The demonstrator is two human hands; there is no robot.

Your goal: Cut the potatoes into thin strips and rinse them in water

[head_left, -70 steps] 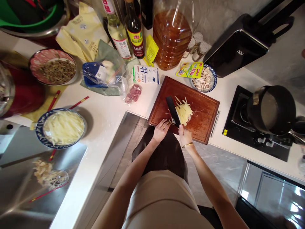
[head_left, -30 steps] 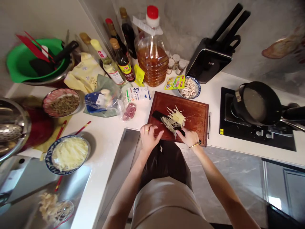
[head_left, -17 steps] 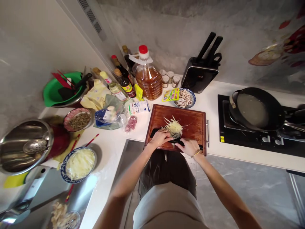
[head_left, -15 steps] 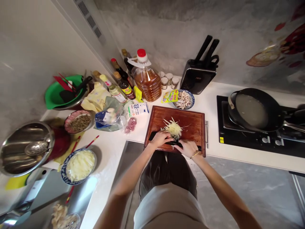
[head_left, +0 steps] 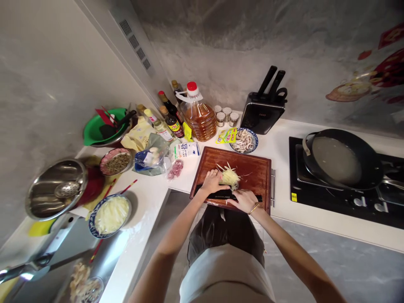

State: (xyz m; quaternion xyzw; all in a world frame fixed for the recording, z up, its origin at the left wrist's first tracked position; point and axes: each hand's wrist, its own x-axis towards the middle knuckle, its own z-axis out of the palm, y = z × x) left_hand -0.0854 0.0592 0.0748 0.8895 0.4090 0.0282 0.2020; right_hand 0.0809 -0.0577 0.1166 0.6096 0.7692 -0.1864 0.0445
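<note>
A loose heap of pale yellow vegetable shreds (head_left: 230, 175) lies on the brown wooden cutting board (head_left: 254, 166). My left hand (head_left: 212, 182) is closed against the heap's left side, with bent fingers touching the shreds. From the near right, my right hand (head_left: 245, 199) curls its fingers in against the same heap. The fingertips of both hands are partly hidden by the shreds and by each other. A long black knife (head_left: 221, 195) with pale lettering lies flat along the board's near edge, beneath my wrists. My right hand covers part of it.
Behind the board stand a bowl of sliced mushrooms (head_left: 244, 141), a black knife block (head_left: 263, 113) and a large oil jug (head_left: 202, 120). A black pan (head_left: 339, 158) sits on the hob at right. At left are a bowl of white shreds (head_left: 110, 214) and a steel pot (head_left: 58, 198).
The view has tilted up and shifted slightly left, so everything sits lower in it. My left hand has shifted along the heap's left side, and the lettering on the knife shows more.
</note>
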